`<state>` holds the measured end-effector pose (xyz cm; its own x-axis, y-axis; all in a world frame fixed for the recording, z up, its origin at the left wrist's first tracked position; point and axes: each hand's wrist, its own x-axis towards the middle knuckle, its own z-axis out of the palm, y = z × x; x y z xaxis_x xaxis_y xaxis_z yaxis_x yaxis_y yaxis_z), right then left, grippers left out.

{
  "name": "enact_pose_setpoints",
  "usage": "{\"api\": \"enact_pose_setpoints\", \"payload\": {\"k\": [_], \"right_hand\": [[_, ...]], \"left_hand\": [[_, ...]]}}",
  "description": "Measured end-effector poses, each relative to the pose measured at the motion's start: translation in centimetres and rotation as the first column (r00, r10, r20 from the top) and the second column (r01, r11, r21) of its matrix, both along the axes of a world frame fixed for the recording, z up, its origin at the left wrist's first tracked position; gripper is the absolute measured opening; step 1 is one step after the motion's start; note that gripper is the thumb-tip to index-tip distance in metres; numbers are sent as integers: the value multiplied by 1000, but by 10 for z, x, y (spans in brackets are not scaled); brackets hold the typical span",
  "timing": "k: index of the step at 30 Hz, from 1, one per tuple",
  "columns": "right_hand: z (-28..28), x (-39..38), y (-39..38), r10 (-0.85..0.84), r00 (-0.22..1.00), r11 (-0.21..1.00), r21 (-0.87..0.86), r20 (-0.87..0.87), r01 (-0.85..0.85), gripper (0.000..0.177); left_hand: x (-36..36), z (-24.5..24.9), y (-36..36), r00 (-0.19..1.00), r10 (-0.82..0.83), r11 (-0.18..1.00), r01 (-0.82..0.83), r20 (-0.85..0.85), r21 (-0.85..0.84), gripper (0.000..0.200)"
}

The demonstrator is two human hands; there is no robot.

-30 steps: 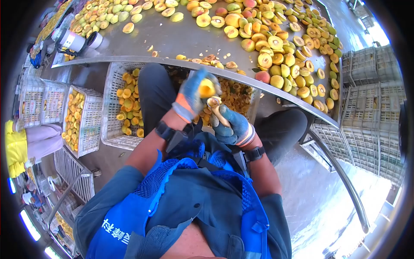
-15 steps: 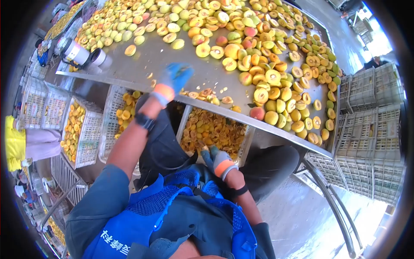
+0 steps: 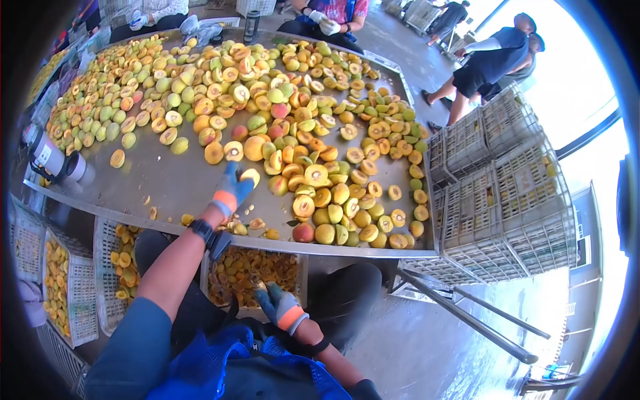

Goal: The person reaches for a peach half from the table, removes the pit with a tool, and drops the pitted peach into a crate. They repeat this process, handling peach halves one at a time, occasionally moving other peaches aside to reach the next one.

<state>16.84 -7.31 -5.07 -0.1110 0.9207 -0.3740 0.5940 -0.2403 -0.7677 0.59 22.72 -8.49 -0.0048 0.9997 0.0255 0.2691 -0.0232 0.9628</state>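
Note:
My left hand [image 3: 235, 189], in a blue and orange glove, reaches over the metal table [image 3: 180, 175]. Its thumb and fingers are round a pale yellow fruit half [image 3: 251, 177]. Lower down, my right hand [image 3: 278, 305], gloved alike, is closed above the crate of fruit pieces [image 3: 253, 261] at the table's front edge. A small brownish thing shows at its fingertips, too small to name. Many halved yellow and green fruits [image 3: 317, 175] are heaped across the table, cut faces showing on many. Small scraps lie near my left wrist.
A grey-white cylindrical container [image 3: 48, 155] lies at the table's left end. Crates of fruit [image 3: 67, 287] stand at the lower left, and stacked crates [image 3: 500, 193] at the right. Co-workers' gloved hands [image 3: 327, 25] show across the table. Two people [image 3: 497, 57] walk at the upper right.
The view has turned up and right, bringing in the people beyond the table. My left hand has gone farther over the table and taken hold of a fruit half. My right hand stays above the crate.

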Motion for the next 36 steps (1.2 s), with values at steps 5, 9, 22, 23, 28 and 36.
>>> {"api": "enact_pose_setpoints", "payload": {"k": [5,9,22,23,28,36], "right_hand": [[18,-4,10,-83,987,996,56,135,77,53],[36,-9,19,-181,983,971,152,-33,184,41],[108,-58,25,20,942,904,407,-336,127,24],[107,-60,25,30,952,901,422,-305,106,24],[105,-64,22,26,984,928,370,-178,43,26],[106,-65,18,41,993,960,279,-114,-8,33]], "left_hand": [[-30,34,-76,800,48,984,65,598,-167,36],[-39,62,-138,472,114,946,217,874,-240,39],[-30,121,-229,104,227,948,204,968,-245,39],[-29,122,-233,117,229,949,193,966,-248,39],[-28,117,-244,271,176,963,150,946,-223,33],[-18,127,-253,362,236,966,18,902,-259,28]]}}
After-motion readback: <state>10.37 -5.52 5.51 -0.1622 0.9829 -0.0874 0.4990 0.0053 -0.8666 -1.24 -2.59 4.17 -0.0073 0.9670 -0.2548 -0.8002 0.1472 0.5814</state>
